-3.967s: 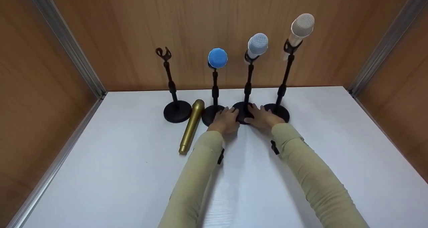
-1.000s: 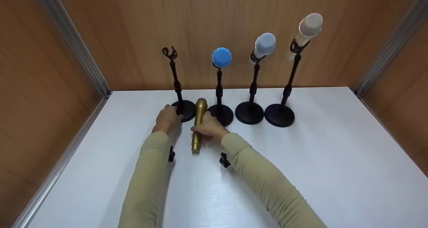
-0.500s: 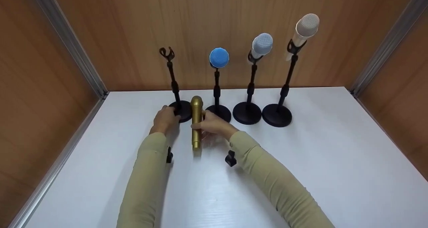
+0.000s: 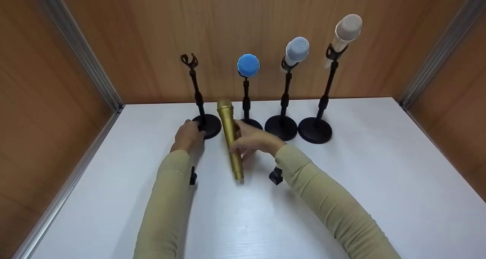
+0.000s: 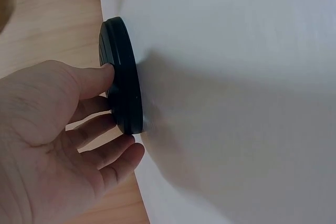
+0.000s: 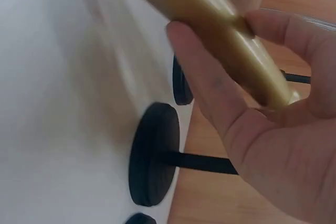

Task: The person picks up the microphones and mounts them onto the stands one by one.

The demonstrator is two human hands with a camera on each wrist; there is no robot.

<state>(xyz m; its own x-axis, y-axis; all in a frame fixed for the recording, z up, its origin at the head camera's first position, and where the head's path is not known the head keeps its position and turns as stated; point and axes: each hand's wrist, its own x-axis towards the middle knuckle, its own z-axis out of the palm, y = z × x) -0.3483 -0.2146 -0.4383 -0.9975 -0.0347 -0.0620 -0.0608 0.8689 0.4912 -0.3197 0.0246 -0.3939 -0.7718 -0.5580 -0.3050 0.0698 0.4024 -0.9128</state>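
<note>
A gold microphone point(image 4: 230, 141) is pinched between the thumb and fingers of my right hand point(image 4: 253, 138), tilted with its head toward the back wall. In the right wrist view the gold microphone point(image 6: 215, 30) crosses between thumb and fingers. My left hand point(image 4: 188, 136) holds the round base of the leftmost microphone stand point(image 4: 211, 127), whose clip on top has no microphone in it. The left wrist view has the thumb on the top of that black base point(image 5: 122, 77) and the other fingers at its rim.
To the right, three black stands bear a blue microphone point(image 4: 248, 65), a pale blue microphone point(image 4: 297, 51) and a white microphone point(image 4: 348, 28). A wooden wall point(image 4: 152, 31) closes the back of the white table point(image 4: 243, 221); side panels stand left and right.
Both hands have moved left from the middle stands. My left hand has taken hold of the leftmost base; my right hand has gripped the gold microphone, lifted it and turned its tail end rightward.
</note>
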